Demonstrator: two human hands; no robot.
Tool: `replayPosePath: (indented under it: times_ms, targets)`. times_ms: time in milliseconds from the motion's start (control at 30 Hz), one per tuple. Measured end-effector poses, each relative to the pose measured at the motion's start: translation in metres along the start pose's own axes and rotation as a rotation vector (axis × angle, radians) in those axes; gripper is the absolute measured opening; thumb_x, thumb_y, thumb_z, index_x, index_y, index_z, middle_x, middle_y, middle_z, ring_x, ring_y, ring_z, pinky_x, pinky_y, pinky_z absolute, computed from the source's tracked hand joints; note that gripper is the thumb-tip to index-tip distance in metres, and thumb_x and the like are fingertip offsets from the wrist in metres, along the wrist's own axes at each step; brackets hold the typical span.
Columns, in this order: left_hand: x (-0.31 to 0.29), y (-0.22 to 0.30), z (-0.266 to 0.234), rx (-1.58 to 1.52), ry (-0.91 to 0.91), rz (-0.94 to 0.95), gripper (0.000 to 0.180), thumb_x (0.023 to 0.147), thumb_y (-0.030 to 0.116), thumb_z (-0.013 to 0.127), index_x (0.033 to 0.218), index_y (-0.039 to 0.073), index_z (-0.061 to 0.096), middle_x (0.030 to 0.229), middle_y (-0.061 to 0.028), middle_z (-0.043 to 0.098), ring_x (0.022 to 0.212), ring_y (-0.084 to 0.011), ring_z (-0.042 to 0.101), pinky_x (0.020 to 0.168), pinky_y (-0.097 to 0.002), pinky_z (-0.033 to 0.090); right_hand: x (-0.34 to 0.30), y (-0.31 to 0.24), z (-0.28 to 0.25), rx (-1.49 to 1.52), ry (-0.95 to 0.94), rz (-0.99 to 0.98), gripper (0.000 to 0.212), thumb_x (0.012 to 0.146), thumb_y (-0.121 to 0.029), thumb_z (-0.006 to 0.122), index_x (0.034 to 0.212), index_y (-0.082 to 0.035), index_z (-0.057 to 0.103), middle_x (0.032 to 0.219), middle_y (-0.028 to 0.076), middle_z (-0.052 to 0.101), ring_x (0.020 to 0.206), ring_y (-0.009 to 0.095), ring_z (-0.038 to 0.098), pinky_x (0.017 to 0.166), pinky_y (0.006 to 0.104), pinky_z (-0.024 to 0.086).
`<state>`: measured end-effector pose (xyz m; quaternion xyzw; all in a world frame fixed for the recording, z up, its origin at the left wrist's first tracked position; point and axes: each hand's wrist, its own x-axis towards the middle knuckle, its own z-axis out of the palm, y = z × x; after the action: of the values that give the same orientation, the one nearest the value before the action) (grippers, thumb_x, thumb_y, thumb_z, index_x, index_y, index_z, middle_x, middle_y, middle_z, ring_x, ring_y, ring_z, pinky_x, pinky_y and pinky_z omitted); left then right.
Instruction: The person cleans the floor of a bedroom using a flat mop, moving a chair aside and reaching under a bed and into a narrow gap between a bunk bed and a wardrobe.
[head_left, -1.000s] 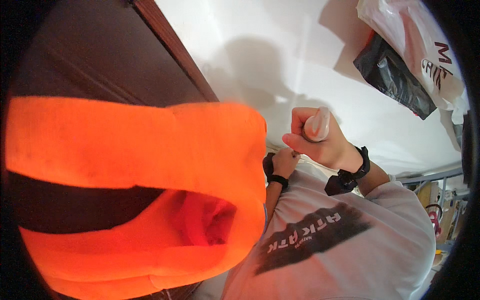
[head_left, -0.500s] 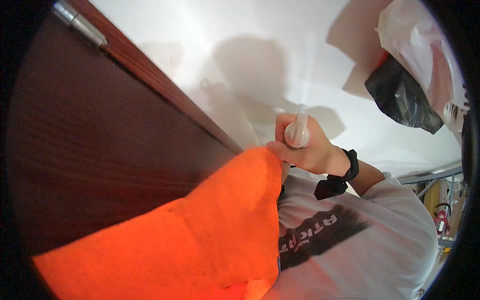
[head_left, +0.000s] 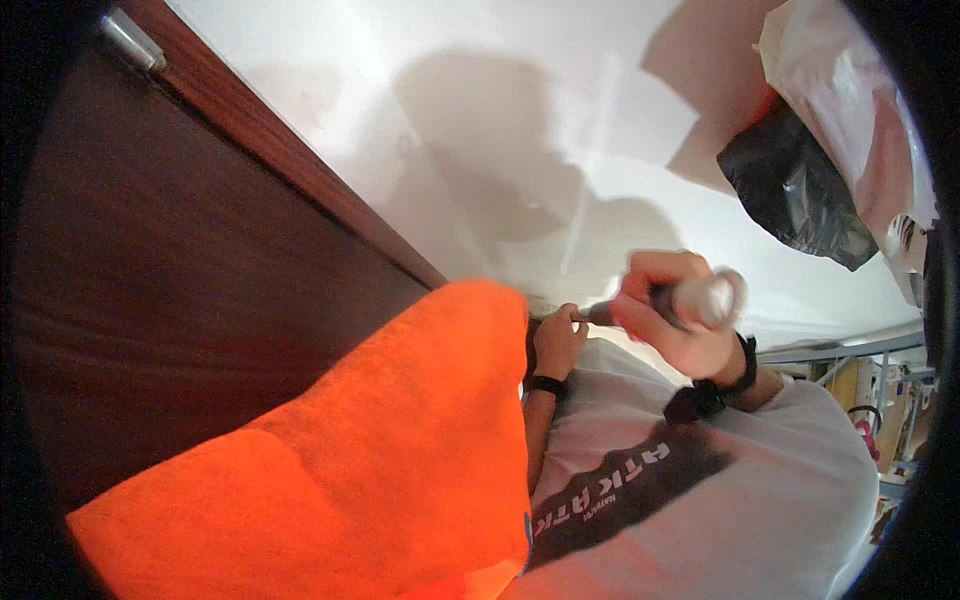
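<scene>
My right hand [head_left: 668,308], with a dark band at its wrist, is closed round a stick-like handle. The handle's pale round end [head_left: 718,298] points up at me and is blurred by motion. Lower and to the left, my left hand [head_left: 560,338] wears a black wristband; its fingers close on a thin greyish shaft [head_left: 597,315] that runs toward my right hand. What lies at the shaft's far end is hidden. A bright orange cloth-like piece [head_left: 400,420] fills the lower left, beside my left forearm and covering part of the view.
A dark brown wooden panel [head_left: 200,260] with a metal fitting [head_left: 133,40] stands at the left against a white wall [head_left: 330,110]. White plastic [head_left: 830,70] and black plastic [head_left: 795,180] hang at the upper right. A metal rack [head_left: 850,365] holds items at the right edge.
My right hand has moved right and a little down with the handle's pale end. My left hand, hidden before, now shows. The view has shifted slightly.
</scene>
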<state>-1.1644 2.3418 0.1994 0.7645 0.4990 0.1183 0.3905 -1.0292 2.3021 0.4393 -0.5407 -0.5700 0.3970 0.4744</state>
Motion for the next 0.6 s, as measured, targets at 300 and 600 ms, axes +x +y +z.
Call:
replayPosePath:
  times_ms: [300,600]
  targets:
    - [-0.017,-0.017,0.060,-0.035,0.075,0.163,0.028,0.080,0.012,0.063,0.106,0.002,0.059,0.101,-0.0160,0.063,0.094,-0.0359,0.061,0.077,-0.0438,0.049,-0.068,0.003,-0.003,-0.032,-0.057,-0.105,0.024,0.078,0.005,0.059,0.066,-0.004,0.041,0.056,0.004,0.045,0.049,0.013,0.041,0.047,0.0266,0.031]
    - [-0.009,-0.005,0.095,-0.117,-0.135,0.269,0.026,0.079,0.021,0.066,0.100,0.006,0.064,0.089,-0.0152,0.067,0.087,-0.0344,0.064,0.074,-0.0432,0.050,-0.075,-0.007,0.000,-0.093,-0.163,-0.067,0.019,0.080,0.005,0.056,0.072,-0.003,0.040,0.066,0.009,0.057,0.058,0.018,0.051,0.055,0.0283,0.042]
